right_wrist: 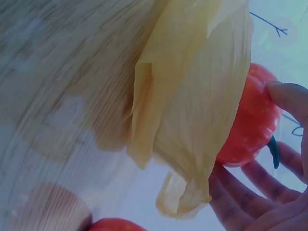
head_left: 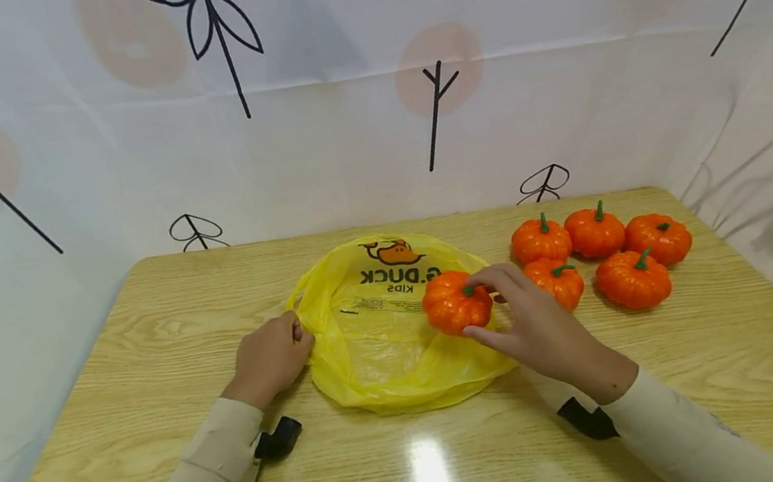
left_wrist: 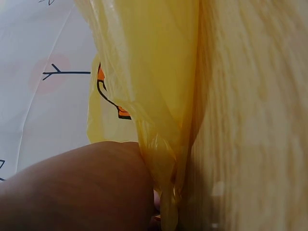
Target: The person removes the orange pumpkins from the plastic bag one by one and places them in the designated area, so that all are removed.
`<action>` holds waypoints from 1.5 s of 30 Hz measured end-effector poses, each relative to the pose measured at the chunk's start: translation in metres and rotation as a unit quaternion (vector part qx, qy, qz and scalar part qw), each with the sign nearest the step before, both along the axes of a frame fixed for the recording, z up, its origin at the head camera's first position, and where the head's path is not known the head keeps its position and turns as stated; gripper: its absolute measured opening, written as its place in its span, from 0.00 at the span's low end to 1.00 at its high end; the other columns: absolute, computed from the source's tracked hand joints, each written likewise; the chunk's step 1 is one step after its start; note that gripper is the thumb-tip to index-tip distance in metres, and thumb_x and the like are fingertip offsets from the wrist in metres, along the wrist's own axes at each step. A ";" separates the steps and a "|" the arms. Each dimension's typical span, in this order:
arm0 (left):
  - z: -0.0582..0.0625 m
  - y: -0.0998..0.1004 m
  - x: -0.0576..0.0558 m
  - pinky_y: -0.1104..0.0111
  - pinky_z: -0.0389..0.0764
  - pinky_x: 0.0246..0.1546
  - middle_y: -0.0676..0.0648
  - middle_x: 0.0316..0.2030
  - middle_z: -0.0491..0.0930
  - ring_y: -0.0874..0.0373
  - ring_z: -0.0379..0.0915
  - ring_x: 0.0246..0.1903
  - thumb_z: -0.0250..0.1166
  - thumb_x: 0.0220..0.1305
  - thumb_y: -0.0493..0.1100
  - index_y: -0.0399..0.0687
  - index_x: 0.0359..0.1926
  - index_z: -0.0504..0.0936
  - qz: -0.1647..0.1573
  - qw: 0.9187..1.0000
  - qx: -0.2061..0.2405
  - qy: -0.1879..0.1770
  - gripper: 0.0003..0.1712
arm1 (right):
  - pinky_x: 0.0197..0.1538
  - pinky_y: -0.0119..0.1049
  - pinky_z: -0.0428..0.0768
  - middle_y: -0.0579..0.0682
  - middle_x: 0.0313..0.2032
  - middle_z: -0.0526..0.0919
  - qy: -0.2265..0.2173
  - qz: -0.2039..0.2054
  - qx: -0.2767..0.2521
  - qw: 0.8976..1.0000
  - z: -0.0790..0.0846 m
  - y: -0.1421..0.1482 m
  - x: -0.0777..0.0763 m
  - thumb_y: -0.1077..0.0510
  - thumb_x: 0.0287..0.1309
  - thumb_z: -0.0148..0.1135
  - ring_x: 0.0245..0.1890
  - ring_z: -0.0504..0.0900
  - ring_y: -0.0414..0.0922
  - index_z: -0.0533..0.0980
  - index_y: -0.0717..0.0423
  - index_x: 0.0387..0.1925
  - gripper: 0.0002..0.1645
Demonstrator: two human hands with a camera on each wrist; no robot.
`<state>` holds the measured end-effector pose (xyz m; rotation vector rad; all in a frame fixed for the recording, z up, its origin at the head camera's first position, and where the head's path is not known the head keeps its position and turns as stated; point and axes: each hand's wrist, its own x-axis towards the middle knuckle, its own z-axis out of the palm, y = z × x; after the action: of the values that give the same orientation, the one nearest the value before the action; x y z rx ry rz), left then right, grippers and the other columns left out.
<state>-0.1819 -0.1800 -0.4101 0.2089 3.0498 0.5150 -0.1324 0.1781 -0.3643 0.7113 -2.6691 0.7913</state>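
A yellow plastic bag (head_left: 383, 359) lies spread with its mouth open on the table, a duck print on its far inner side. My left hand (head_left: 273, 358) grips the bag's left edge, and the gathered plastic (left_wrist: 166, 168) shows beside it in the left wrist view. In my right hand (head_left: 538, 325) is a small orange toy pumpkin (head_left: 455, 302) with a green stem, held between thumb and fingers over the right part of the bag. The right wrist view shows that pumpkin (right_wrist: 252, 118) partly hidden behind the bag's edge.
Several more orange pumpkins (head_left: 633, 279) stand in a group on the right of the wooden table (head_left: 150, 379), close to the right hand. A patterned white cloth (head_left: 326, 149) hangs behind the table. Black straps or cameras sit under both wrists.
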 end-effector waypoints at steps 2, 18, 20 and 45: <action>0.000 0.000 0.000 0.66 0.59 0.21 0.49 0.19 0.64 0.55 0.60 0.18 0.52 0.65 0.44 0.48 0.26 0.68 -0.001 1.000 0.003 0.003 0.10 | 0.47 0.46 0.84 0.51 0.54 0.74 0.002 0.000 0.000 1.000 0.000 0.002 0.000 0.52 0.53 0.76 0.45 0.81 0.48 0.71 0.56 0.57 0.33; -0.002 -0.001 0.000 0.67 0.58 0.20 0.50 0.18 0.64 0.56 0.59 0.17 0.53 0.65 0.43 0.49 0.25 0.67 -0.003 1.000 0.005 0.012 0.10 | 0.45 0.47 0.83 0.52 0.55 0.75 -0.004 -0.013 0.008 1.000 0.000 0.013 0.002 0.50 0.54 0.75 0.45 0.81 0.49 0.72 0.55 0.57 0.33; -0.002 -0.001 0.000 0.66 0.58 0.20 0.50 0.18 0.63 0.56 0.59 0.17 0.53 0.65 0.43 0.49 0.25 0.67 -0.002 1.000 0.004 0.013 0.10 | 0.44 0.46 0.83 0.52 0.56 0.75 -0.008 -0.019 0.012 1.000 0.001 0.014 0.003 0.49 0.55 0.74 0.45 0.81 0.49 0.71 0.54 0.58 0.33; 0.000 0.001 0.000 0.66 0.58 0.21 0.50 0.18 0.63 0.56 0.58 0.17 0.52 0.65 0.44 0.48 0.26 0.67 0.001 1.000 0.002 0.005 0.10 | 0.47 0.51 0.82 0.54 0.55 0.76 0.035 -0.045 0.023 0.998 0.002 0.041 0.015 0.55 0.49 0.78 0.51 0.78 0.53 0.70 0.57 0.59 0.37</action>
<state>-0.1815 -0.1795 -0.4103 0.2081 3.0603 0.5212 -0.1177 0.2193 -0.3627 0.6127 -2.6434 0.6713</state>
